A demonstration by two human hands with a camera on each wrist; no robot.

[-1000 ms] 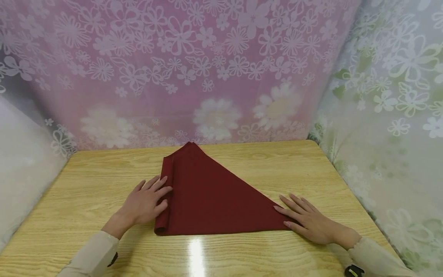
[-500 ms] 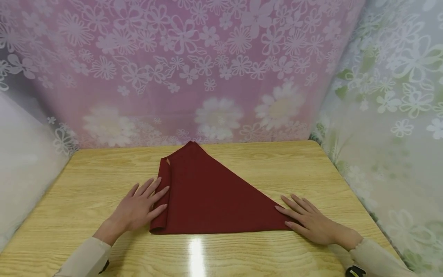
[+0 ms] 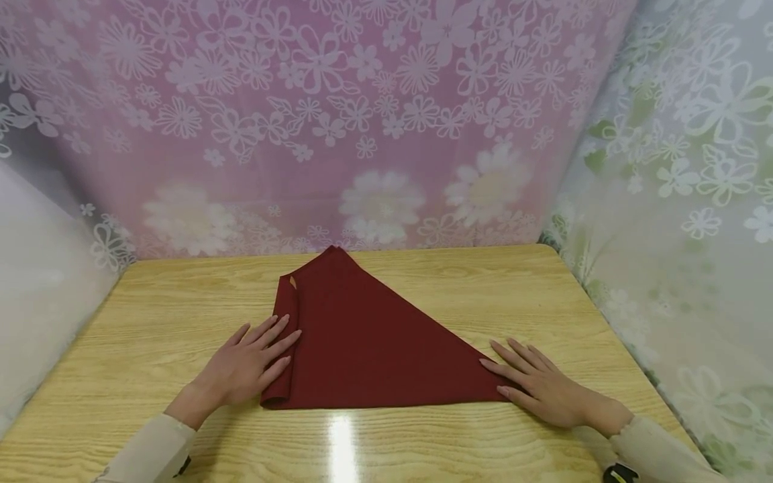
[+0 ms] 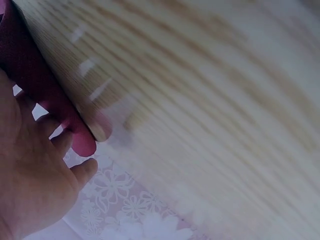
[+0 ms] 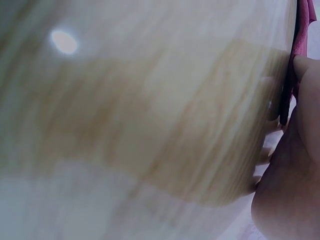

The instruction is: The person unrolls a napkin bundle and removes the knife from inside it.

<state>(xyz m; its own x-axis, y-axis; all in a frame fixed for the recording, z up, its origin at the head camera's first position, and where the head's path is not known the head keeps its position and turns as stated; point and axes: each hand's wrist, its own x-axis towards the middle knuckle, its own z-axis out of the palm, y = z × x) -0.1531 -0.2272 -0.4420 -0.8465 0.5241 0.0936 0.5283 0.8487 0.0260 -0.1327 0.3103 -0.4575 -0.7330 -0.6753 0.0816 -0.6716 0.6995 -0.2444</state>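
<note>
A dark red cloth point(image 3: 380, 342), folded to a roughly triangular shape, lies on the wooden table. Its left side is turned over into a loose roll point(image 3: 282, 376), with a small gap showing at the roll's far end. My left hand point(image 3: 244, 365) rests its spread, mostly straight fingers on that roll. In the left wrist view the roll point(image 4: 45, 85) runs beside the fingers of the left hand point(image 4: 35, 170). At the cloth's pointed right corner my right hand point(image 3: 546, 389) lies with extended fingers, the thumb and index tips on the fabric. The right wrist view shows the cloth's edge point(image 5: 302, 30) by the right hand point(image 5: 290, 155).
The wooden table point(image 3: 453, 443) reaches back to a pink flowered curtain point(image 3: 338, 134). A pale flowered curtain point(image 3: 682, 255) hangs along the right side, and a whitish sheet point(image 3: 42, 302) borders the left. Light glares off the tabletop near the front.
The roll at the cloth's left side has shifted slightly left and loosened a little, the left hand moving with it. Its fingers then slid slightly right over the roll. The right hand stays put.
</note>
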